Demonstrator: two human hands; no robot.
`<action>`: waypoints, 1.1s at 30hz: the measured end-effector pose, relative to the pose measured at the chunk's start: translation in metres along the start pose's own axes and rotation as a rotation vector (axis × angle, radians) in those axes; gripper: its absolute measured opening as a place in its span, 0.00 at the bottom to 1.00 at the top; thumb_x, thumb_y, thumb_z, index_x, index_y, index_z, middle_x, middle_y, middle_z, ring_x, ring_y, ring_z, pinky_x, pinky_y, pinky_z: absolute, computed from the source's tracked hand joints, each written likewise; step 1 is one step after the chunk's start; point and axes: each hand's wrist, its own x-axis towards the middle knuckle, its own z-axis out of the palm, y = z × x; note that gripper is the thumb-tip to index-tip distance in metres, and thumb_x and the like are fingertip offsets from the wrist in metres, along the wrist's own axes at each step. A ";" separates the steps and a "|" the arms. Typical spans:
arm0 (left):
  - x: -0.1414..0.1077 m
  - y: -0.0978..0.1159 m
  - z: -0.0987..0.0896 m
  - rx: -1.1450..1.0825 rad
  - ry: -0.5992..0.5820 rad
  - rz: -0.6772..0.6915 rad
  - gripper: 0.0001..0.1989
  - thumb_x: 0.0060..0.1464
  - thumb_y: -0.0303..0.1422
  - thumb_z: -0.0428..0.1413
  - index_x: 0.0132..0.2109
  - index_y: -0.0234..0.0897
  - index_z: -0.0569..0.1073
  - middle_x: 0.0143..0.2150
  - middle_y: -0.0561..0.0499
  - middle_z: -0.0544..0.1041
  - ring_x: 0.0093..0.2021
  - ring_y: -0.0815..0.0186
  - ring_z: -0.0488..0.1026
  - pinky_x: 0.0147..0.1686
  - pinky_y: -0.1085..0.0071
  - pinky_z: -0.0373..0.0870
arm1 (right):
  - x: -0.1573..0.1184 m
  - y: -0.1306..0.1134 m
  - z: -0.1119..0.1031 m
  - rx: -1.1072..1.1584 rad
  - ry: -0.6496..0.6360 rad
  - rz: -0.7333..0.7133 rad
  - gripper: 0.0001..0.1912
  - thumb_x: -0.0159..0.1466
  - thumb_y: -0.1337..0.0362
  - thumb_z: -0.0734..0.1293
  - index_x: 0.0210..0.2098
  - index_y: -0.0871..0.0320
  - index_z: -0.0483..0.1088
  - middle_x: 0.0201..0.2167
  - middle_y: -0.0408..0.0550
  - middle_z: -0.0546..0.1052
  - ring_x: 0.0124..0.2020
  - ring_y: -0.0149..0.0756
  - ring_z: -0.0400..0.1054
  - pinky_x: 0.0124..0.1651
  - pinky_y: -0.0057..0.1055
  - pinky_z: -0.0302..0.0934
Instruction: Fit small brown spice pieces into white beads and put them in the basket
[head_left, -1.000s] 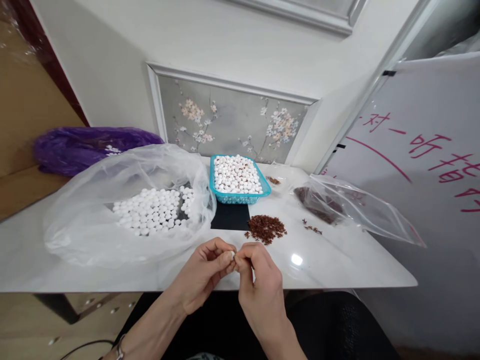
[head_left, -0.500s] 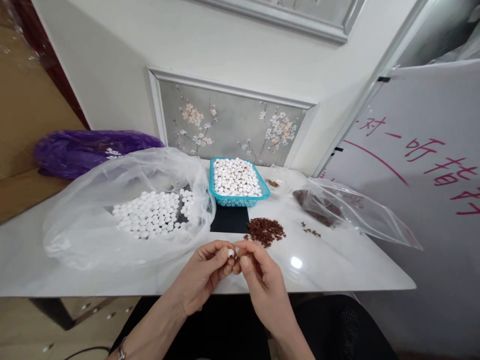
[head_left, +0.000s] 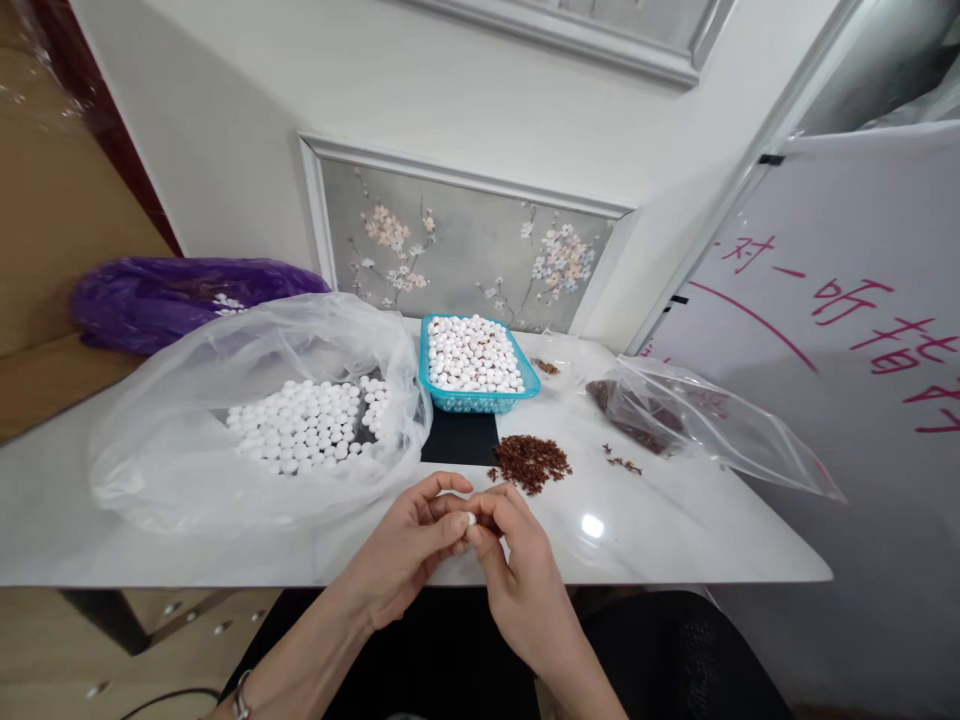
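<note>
Over the front of the table, my left hand point(head_left: 416, 535) pinches a small white ball point(head_left: 471, 520) between thumb and fingers. My right hand point(head_left: 517, 545) meets it there, its thumb and fingertips closed against the same ball. Whether a brown piece sits between the right fingertips is hidden. Just beyond the hands lies a heap of small reddish-brown pointed pieces point(head_left: 531, 462). Behind that, a blue plastic basket point(head_left: 480, 402) is filled with white balls, some showing brown spots. To the left, a translucent plastic bag point(head_left: 165, 450) lies open with many loose white balls point(head_left: 300, 425) in it.
A clear bag of brown pieces point(head_left: 637, 412) lies at the right, with a few loose brown pieces point(head_left: 622, 462) before it. A purple bag point(head_left: 172, 300) sits at the back left. A dark flat sheet point(head_left: 459, 438) lies by the basket. White balls point(head_left: 223, 628) are on the floor.
My right fingers have closed in on the white ball, and the two hands are tighter together. The ball has shifted slightly right and down; the brown bit at it no longer shows.
</note>
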 end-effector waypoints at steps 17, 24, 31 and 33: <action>0.001 -0.002 0.005 0.039 0.065 0.033 0.08 0.47 0.30 0.62 0.36 0.34 0.74 0.28 0.54 0.73 0.29 0.73 0.68 0.33 0.78 0.63 | -0.007 0.018 0.021 -0.077 0.254 -0.082 0.06 0.65 0.69 0.57 0.35 0.57 0.65 0.32 0.46 0.65 0.33 0.33 0.63 0.36 0.31 0.60; 0.001 0.003 0.004 -0.099 0.046 0.003 0.08 0.49 0.30 0.61 0.38 0.34 0.74 0.31 0.52 0.75 0.29 0.75 0.70 0.35 0.80 0.67 | -0.007 0.015 -0.001 0.064 0.093 -0.013 0.15 0.67 0.67 0.57 0.52 0.53 0.65 0.38 0.47 0.69 0.38 0.33 0.66 0.41 0.31 0.63; -0.002 0.003 0.002 -0.141 0.074 -0.070 0.07 0.49 0.29 0.61 0.38 0.35 0.75 0.34 0.50 0.77 0.32 0.74 0.73 0.36 0.80 0.70 | -0.009 0.016 -0.019 -0.011 0.224 0.018 0.12 0.66 0.66 0.57 0.45 0.56 0.69 0.29 0.45 0.68 0.29 0.31 0.64 0.34 0.29 0.62; -0.003 0.004 0.003 -0.147 0.088 -0.073 0.08 0.49 0.30 0.61 0.38 0.35 0.76 0.33 0.50 0.77 0.31 0.74 0.74 0.35 0.80 0.71 | -0.008 0.019 -0.026 -0.062 0.259 0.038 0.11 0.66 0.65 0.58 0.45 0.56 0.69 0.31 0.46 0.70 0.31 0.32 0.65 0.35 0.30 0.62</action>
